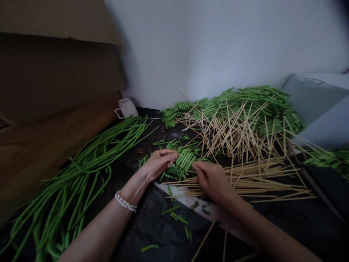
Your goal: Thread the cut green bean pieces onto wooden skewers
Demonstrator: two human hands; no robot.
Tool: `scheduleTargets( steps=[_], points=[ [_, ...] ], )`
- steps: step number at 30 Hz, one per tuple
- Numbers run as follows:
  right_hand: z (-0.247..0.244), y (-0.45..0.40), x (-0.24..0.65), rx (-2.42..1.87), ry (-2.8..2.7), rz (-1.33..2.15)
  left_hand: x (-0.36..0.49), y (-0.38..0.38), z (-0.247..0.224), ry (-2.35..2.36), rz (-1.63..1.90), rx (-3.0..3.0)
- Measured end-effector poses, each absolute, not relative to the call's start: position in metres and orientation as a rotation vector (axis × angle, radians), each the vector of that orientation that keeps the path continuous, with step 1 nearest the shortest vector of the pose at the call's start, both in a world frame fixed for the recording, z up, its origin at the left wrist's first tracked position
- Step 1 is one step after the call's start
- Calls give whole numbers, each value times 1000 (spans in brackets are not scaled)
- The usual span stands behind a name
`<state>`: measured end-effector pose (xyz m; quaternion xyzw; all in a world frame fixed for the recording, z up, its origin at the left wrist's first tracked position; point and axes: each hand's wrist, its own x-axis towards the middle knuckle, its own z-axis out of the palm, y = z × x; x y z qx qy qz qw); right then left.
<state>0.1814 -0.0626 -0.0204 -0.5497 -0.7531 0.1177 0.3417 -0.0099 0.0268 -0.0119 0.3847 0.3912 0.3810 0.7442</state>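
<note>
Near the middle of the view, a row of cut green bean pieces [185,158] lies side by side between my hands, seemingly threaded on a thin skewer. My left hand [161,161], with a beaded bracelet on its wrist, pinches the left end of this row. At the right end, the closed thumb and fingers of my right hand [209,176] hold it. Below and behind the row are loose cut bean pieces [174,173]. Loose wooden skewers [253,178] extend rightward beside my right hand. A pale board [191,198] lies partly under the pieces.
Long uncut beans [89,160] spread across the left. A white mug [127,108] stands at the back left. Skewered bean rows [253,105] are heaped at the back right, behind crossed skewers [234,134]. A white box [321,105] is at far right; black plastic [155,222] covers the surface.
</note>
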Motion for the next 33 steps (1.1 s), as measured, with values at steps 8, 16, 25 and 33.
scheduleTargets(
  steps=[8, 16, 25, 33],
  points=[
    [-21, -63, 182, -1453, -1988, 319, -8, 25, -12, 917, 833, 895],
    [-22, -63, 180, -1431, -1948, 336, -5, 23, -14, 940, 847, 945],
    [-23, -61, 182, -1392, -1953, 294, -22, 33, -9, 1072, 813, 1358],
    [-24, -61, 182, -1394, -1926, 287, -65, 58, 4, 1575, 952, 1850]
  ],
)
